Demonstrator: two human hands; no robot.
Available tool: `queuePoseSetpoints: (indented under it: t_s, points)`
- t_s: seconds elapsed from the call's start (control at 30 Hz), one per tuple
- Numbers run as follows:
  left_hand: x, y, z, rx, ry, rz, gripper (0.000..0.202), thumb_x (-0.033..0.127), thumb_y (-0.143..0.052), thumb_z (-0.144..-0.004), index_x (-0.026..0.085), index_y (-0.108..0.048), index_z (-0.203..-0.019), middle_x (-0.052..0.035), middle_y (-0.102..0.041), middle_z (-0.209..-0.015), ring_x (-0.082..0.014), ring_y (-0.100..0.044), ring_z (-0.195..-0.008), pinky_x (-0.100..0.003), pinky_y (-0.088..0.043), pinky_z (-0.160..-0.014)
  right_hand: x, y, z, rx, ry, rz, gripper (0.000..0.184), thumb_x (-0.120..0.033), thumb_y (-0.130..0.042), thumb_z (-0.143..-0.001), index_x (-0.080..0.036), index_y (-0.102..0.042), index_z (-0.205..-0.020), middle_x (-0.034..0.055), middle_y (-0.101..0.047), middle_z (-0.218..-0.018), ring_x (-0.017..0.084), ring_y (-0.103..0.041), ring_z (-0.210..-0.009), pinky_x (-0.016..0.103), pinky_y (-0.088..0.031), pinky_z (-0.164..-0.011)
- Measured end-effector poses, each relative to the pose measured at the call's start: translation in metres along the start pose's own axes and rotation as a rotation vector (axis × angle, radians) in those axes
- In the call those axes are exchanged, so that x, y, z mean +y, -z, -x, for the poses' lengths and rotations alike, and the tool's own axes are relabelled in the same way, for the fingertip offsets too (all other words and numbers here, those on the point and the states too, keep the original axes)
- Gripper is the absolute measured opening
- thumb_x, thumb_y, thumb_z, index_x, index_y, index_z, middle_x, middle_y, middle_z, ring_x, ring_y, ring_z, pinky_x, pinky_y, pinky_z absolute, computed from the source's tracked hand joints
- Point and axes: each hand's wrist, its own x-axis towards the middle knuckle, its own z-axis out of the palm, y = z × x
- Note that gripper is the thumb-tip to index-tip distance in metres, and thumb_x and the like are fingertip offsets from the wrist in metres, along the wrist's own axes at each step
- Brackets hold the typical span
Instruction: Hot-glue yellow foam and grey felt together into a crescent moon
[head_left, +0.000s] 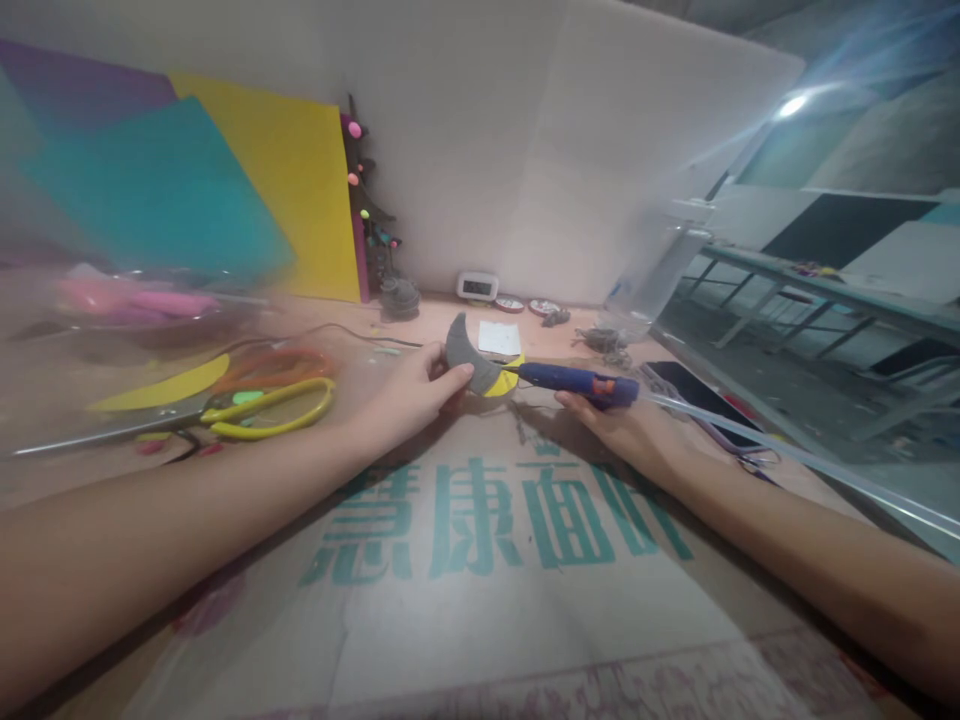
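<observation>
My left hand (416, 393) is closed in a pinch on a grey crescent-shaped foam piece (463, 352) with a yellow piece under its lower tip. My right hand (622, 425) is wrapped round a blue hot glue gun (574, 380). The gun's nozzle points left and touches the yellow tip of the crescent. A clear glue stick (787, 455) trails from the back of the gun toward the lower right. Both hands rest over a flattened cardboard sheet (480, 580) printed with large green characters.
Yellow-handled scissors (262, 405) and a yellow foam crescent (161, 388) lie at the left. Coloured foam sheets (225, 190) lean on the back wall beside a small decorated tree (371, 225). A phone (694, 395) lies right of the gun; a small clock (478, 286) stands behind.
</observation>
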Motion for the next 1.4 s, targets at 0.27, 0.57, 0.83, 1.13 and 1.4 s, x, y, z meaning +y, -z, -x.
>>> queuePoseSetpoints:
  t_s: [0.27, 0.57, 0.83, 1.13, 1.4]
  points:
    - [-0.001, 0.0, 0.0, -0.006, 0.001, -0.004, 0.019, 0.038, -0.06, -0.085, 0.019, -0.055, -0.084, 0.0029, -0.056, -0.065, -0.013, -0.052, -0.058, -0.024, -0.038, -0.055, 0.009, -0.007, 0.0, -0.022, -0.087, 0.004, 0.026, -0.05, -0.06, -0.082, -0.024, -0.068, -0.085, 0.0069, -0.071, -0.082, 0.031, -0.07, -0.081, 0.044, -0.059, -0.071]
    - [-0.001, 0.0, 0.0, -0.021, 0.0, -0.004, 0.019, 0.037, -0.06, -0.086, 0.019, -0.054, -0.085, 0.0032, -0.056, -0.065, -0.0122, -0.052, -0.058, -0.023, -0.038, -0.054, 0.004, -0.003, 0.0, -0.01, -0.069, -0.044, 0.023, -0.046, -0.061, -0.081, -0.023, -0.064, -0.083, 0.0069, -0.072, -0.085, 0.027, -0.069, -0.08, 0.042, -0.057, -0.076]
    - [0.001, -0.001, -0.001, -0.043, -0.005, 0.021, 0.015, 0.033, -0.057, -0.087, 0.019, -0.052, -0.083, 0.004, -0.054, -0.061, -0.0114, -0.051, -0.056, -0.023, -0.037, -0.054, 0.02, -0.009, -0.01, 0.022, -0.224, -0.141, 0.045, -0.055, -0.049, -0.087, -0.022, -0.057, -0.058, 0.0033, -0.063, -0.061, 0.021, -0.061, -0.063, 0.034, -0.049, -0.066]
    - [-0.004, 0.0, -0.002, -0.057, -0.002, 0.041, 0.02, 0.037, -0.06, -0.085, 0.018, -0.054, -0.085, 0.0035, -0.056, -0.064, -0.011, -0.05, -0.057, -0.022, -0.038, -0.053, 0.023, 0.001, -0.014, 0.061, -0.156, -0.217, 0.047, -0.053, -0.043, -0.091, -0.02, -0.067, -0.068, 0.0041, -0.063, -0.067, 0.018, -0.059, -0.069, 0.028, -0.046, -0.067]
    - [0.001, -0.004, 0.001, -0.032, 0.017, 0.196, 0.012, 0.028, -0.058, -0.087, 0.018, -0.053, -0.086, 0.0043, -0.053, -0.063, -0.0093, -0.049, -0.055, -0.02, -0.038, -0.052, 0.021, -0.003, -0.005, 0.088, -0.135, -0.158, 0.043, -0.055, -0.046, -0.088, -0.021, -0.071, -0.079, 0.0076, -0.072, -0.084, 0.025, -0.066, -0.085, 0.035, -0.051, -0.078]
